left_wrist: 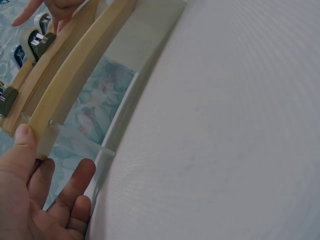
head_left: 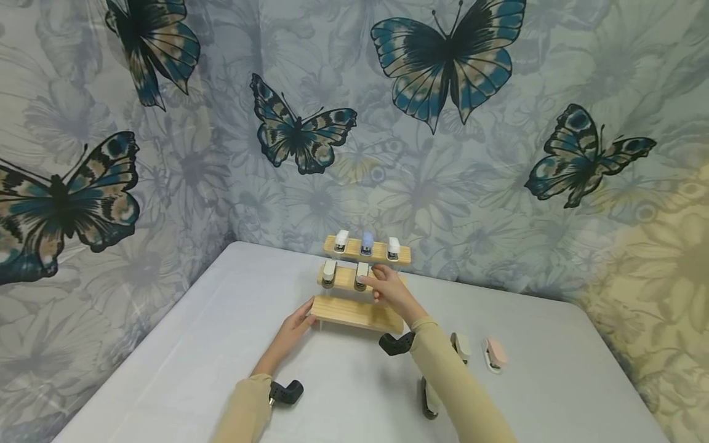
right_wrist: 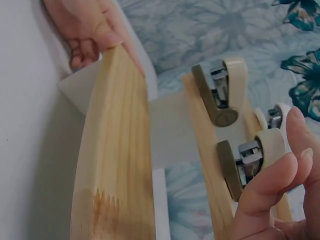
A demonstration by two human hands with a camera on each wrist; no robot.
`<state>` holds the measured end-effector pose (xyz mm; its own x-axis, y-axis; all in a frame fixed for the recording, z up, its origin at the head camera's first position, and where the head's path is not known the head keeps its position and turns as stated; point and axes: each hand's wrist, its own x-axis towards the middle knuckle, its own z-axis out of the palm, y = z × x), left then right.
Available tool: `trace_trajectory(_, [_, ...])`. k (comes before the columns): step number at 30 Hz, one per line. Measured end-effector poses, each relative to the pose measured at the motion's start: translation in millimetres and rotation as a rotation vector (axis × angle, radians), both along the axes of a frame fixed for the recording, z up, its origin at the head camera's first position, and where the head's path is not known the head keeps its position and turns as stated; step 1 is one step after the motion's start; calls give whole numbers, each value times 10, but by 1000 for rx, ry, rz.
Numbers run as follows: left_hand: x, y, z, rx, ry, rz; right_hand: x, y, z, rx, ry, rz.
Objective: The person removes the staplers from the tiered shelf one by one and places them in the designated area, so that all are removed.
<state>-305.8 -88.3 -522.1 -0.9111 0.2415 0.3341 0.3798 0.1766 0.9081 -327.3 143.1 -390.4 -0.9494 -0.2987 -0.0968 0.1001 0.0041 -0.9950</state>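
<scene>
A three-tier wooden shelf on clear side panels stands at the table's far middle. Its top tier carries three small staplers, two white and one blue. Two cream-and-olive staplers stand on the middle tier, and the bottom plank is bare. My left hand rests against the left end of the bottom plank, thumb on the wood, fingers loose. My right hand reaches to the middle tier. Its straight fingertips touch the right-hand stapler there, beside the left one.
Loose staplers lie on the grey table at the right: a pink one, a cream one and a dark one under my right forearm. Butterfly-print cloth backs the table on the far and left sides.
</scene>
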Motion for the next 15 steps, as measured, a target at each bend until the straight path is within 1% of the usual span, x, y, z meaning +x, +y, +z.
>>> trace_trajectory(1, [1,-3,2,-4,4,-3,12,-26,17,20,-3,-2])
trace_trajectory(4, [9,-6,11,-7,1,-12,39,-81,22,62,29,-10])
trace_trajectory(7, [17,-2,10,-3,-25,-5,32,-104,-26,97,65,-34])
trace_trajectory(8, [19,-1,9,-5,-32,-3,14,-99,-66,113,83,-37])
trace_trajectory(12, [20,3,9,-8,-47,4,-37,-93,-187,135,142,-93])
trace_trajectory(15, [20,4,15,-3,-44,1,-27,-105,-206,118,167,-141])
